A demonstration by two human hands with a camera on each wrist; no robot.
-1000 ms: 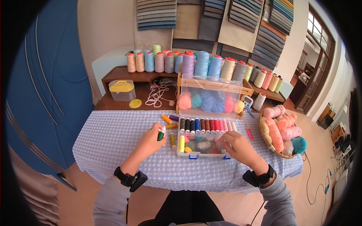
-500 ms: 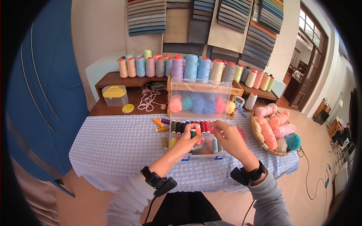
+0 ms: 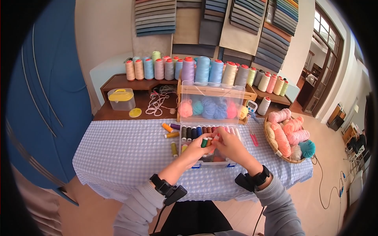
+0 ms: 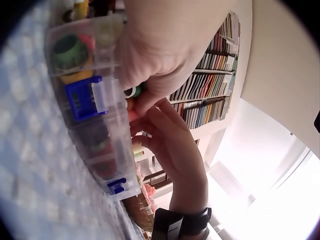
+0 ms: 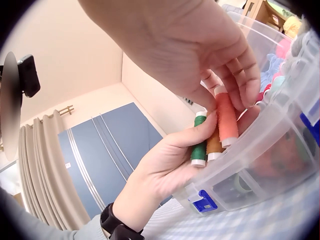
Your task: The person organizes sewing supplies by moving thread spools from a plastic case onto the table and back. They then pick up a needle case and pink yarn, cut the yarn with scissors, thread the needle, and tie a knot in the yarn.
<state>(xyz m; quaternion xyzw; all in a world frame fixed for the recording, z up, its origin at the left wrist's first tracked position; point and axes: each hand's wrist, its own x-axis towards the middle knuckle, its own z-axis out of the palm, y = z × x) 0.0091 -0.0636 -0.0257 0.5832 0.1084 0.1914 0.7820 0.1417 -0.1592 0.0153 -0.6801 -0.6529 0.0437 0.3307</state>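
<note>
Over the open clear plastic box (image 3: 214,163), my two hands meet. My left hand (image 3: 191,153) holds a green thread spool (image 5: 199,141) and a brown thread spool (image 5: 214,144) side by side, its thumb laid across them. An orange thread spool (image 5: 227,119) stands beside these, and my right hand (image 3: 233,147) pinches its upper part between thumb and fingers. Behind the hands, a row of dark, blue, red and pink spools (image 3: 189,133) fills the box's back compartment. The hands hide much of the front compartment.
Left of the box, orange (image 3: 167,127), purple (image 3: 175,127), brown (image 3: 171,135) and olive (image 3: 174,149) spools lie on the checked tablecloth (image 3: 118,153). The raised lid (image 3: 232,91) stands behind. A yarn basket (image 3: 269,142) sits at the right, near pink-handled snips (image 3: 254,139).
My left hand has moved right from beside the box to over it, carrying the green spool. My right hand has risen from the front compartment and closed in on the orange spool.
</note>
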